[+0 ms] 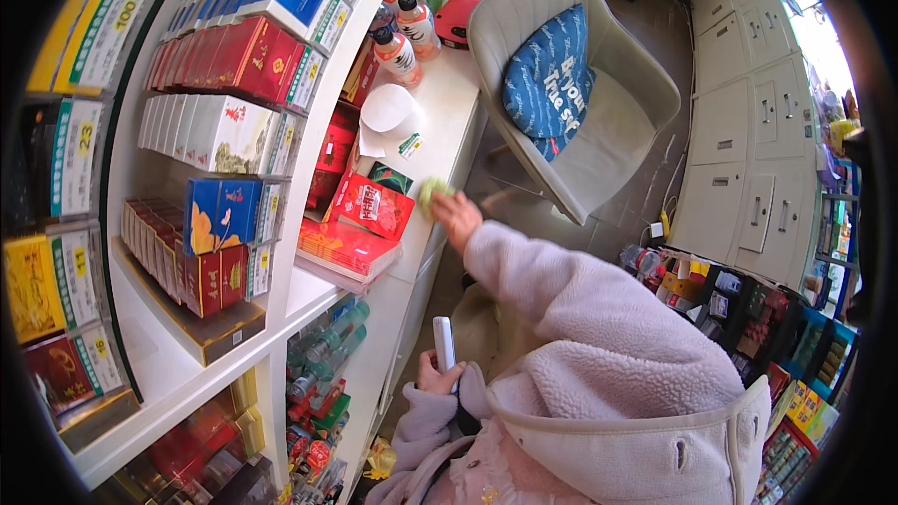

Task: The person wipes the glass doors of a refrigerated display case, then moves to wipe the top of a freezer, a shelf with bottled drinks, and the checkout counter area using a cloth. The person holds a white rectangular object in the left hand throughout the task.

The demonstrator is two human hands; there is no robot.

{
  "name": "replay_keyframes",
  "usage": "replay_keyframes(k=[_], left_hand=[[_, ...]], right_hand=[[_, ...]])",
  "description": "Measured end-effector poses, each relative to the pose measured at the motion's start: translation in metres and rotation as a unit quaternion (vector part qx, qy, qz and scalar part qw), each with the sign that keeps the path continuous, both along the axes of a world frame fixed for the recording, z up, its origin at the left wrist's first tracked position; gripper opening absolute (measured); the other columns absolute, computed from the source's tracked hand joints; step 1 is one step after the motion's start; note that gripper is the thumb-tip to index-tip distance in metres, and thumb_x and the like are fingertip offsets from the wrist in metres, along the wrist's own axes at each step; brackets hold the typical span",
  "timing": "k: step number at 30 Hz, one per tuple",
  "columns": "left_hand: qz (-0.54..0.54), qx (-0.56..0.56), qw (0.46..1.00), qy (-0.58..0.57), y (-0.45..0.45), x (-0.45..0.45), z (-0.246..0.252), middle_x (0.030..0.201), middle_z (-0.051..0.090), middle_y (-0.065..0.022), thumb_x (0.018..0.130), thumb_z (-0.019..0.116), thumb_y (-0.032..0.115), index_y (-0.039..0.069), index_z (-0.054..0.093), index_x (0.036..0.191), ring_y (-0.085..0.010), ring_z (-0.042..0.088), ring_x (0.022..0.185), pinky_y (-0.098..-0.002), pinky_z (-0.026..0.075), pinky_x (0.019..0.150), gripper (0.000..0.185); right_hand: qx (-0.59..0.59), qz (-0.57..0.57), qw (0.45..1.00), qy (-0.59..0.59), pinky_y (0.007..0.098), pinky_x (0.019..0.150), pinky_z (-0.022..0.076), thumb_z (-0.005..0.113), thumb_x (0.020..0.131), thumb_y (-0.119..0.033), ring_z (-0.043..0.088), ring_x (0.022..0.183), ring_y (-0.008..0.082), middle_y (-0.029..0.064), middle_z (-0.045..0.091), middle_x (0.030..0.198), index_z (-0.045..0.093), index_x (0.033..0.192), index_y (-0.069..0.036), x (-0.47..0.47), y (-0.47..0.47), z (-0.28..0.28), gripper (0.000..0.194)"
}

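My right hand (457,219) reaches out over the front edge of a white counter (449,119). Its fingers press on a crumpled, pale green cloth or sponge (433,196); which of the two I cannot tell. Just left of the cloth lie a red packet (374,207) and a dark green packet (390,178). A stack of flat red packs (344,250) is nearer to me. Low in front of my body, my left hand (438,373) grips a slim white device (444,348), seen nearly edge-on, perhaps a phone.
Cigarette packs (238,63) with price tags fill the shelves at left. On the counter stand a white paper roll (390,111) and drink bottles (398,56). A beige chair (624,147) holds a blue cushion (547,77). White cabinets (722,119) and boxed goods (765,308) line the right.
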State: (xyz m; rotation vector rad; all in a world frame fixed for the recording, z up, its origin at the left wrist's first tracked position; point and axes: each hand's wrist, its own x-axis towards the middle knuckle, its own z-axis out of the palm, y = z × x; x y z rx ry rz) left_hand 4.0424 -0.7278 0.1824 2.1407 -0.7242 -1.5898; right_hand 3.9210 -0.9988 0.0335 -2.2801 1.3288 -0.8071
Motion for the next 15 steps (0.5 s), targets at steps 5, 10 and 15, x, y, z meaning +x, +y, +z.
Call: replay_keyframes(k=[5, 10, 15], left_hand=[[-0.017, 0.001, 1.0, -0.01, 0.016, 0.022, 0.001, 0.106, 0.056, -0.0148, 0.069, 0.078, 0.025, -0.002, 0.042, 0.119, -0.0215, 0.055, 0.095, -0.036, 0.046, 0.085, 0.068], [-0.019, 0.008, 1.0, -0.008, 0.029, 0.036, 0.012, 0.109, 0.053, -0.0163, 0.069, 0.079, 0.027, -0.002, 0.041, 0.119, -0.0224, 0.053, 0.1, -0.0377, 0.043, 0.088, 0.069], [-0.064, 0.024, 0.997, -0.021, 0.04, 0.052, 0.013, 0.104, 0.055, -0.0154, 0.068, 0.08, 0.025, -0.004, 0.04, 0.118, -0.0216, 0.056, 0.095, -0.0367, 0.045, 0.087, 0.07]], right_hand=[[0.143, 0.289, 0.945, 0.062, 0.0329, 0.067, 0.0493, 0.064, 0.066, -0.011, 0.05, 0.1, 0.021, -0.0037, 0.054, 0.122, 0.066, 0.098, -0.019, 0.026, 0.144, -0.013, 0.034], [0.458, -0.102, 0.88, -0.076, 0.0399, 0.075, 0.0533, 0.067, 0.073, -0.026, 0.066, 0.082, 0.0308, 0.0099, 0.069, 0.084, 0.071, 0.093, -0.017, 0.021, 0.145, -0.083, 0.022], [0.352, -0.4, 0.705, -0.467, 0.0303, 0.067, 0.0525, 0.059, 0.079, -0.007, 0.064, 0.074, 0.0173, 0.0104, 0.068, 0.089, 0.06, 0.119, -0.007, -0.003, -0.051, -0.088, 0.04]])
